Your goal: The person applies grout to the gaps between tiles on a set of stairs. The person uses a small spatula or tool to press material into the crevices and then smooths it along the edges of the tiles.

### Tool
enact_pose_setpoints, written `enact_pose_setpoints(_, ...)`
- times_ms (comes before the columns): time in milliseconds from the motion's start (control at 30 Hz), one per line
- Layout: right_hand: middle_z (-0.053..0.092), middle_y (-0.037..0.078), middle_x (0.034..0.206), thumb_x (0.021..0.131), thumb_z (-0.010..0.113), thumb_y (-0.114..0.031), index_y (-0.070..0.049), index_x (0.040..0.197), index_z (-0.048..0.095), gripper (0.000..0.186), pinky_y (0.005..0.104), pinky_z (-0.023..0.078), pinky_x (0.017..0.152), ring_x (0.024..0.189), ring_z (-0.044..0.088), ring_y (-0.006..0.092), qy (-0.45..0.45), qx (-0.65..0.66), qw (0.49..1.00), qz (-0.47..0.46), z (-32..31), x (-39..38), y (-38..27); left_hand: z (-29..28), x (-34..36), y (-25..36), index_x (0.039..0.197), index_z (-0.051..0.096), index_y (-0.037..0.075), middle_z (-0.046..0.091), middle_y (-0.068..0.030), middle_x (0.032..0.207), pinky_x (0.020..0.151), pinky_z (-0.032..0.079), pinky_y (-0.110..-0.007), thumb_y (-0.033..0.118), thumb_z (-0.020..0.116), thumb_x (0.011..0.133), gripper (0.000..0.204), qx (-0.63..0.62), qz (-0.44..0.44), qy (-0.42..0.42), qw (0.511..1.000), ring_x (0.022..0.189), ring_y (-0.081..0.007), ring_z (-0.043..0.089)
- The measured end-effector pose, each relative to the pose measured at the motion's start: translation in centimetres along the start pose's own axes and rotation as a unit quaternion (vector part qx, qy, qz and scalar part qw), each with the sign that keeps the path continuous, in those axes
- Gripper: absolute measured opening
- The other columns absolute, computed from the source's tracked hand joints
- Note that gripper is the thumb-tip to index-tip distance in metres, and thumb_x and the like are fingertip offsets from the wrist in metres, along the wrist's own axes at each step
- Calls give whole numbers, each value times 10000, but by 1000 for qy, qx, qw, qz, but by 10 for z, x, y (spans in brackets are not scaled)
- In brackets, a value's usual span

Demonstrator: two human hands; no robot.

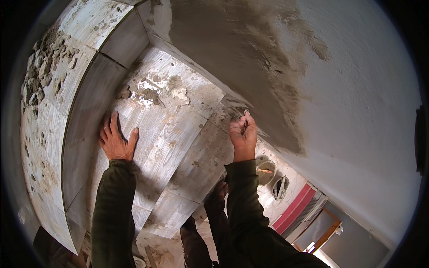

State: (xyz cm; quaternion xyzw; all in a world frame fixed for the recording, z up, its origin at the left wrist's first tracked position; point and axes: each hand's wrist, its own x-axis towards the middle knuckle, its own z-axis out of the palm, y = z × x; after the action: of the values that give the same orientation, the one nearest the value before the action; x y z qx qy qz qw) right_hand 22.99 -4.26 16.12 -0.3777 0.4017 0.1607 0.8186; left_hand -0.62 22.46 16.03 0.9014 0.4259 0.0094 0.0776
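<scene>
My left hand (118,139) rests palm down with its fingers spread on a wood-look tile step (172,129), close to the riser on its left. By the bottom of the wall, my right hand (243,133) is closed, its fingers curled in and dusty with pale grey. Something thin and dark may be between those fingers, but I cannot make it out. Beside that hand rises a wall with a patch of wet-looking grey-brown mortar (232,49). Crumbs of mortar (149,95) and white smears lie on the step beyond my left hand.
Lumps of rubble (38,76) lie on the higher tiled step at the left. Lower right are a bucket (265,172) with something orange in it, another dark-mouthed container (280,188), a red-striped piece (295,207) and a wooden frame (324,232). My legs (194,243) show below.
</scene>
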Motion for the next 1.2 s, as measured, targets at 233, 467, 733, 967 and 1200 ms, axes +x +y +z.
enact_pose_setpoints(233,535,-14,658,887,630,-107,-85,858,578,63,254,370,528,548,476,100,3,8,1000,7,0,0,-5,2,2,0,1433,351,207,384,-113,1426,1065,241,-535,612,598,751,830,-10,17,16,1000,1294,-337,354)
enact_pose_setpoints(467,539,-15,661,889,631,-114,-75,910,599,56,255,373,529,552,477,100,-1,10,1000,5,2,-4,-7,2,2,1,1431,356,207,389,-114,1421,1061,242,-542,614,597,753,827,-8,16,17,1000,1292,-335,358)
enact_pose_setpoints(733,544,-14,664,888,632,-108,-69,920,600,60,247,370,527,536,469,99,-8,14,1000,8,0,-3,-8,0,2,0,1450,328,213,380,-119,1435,1071,230,-536,566,599,777,807,-13,21,12,1000,1295,-352,351)
enact_pose_setpoints(967,543,8,654,892,619,-99,-46,928,607,65,290,373,543,538,447,131,3,23,1000,8,1,-3,-10,0,2,1,1450,329,213,375,-118,1441,1076,223,-539,570,605,772,814,-20,22,16,999,1298,-353,349)
enact_pose_setpoints(1200,537,4,651,890,624,-99,-45,934,609,72,288,373,543,540,440,123,-10,17,1000,6,3,-7,-9,0,2,-1,1451,325,216,369,-118,1445,1071,221,-550,572,605,769,820,-15,19,12,1000,1303,-357,338)
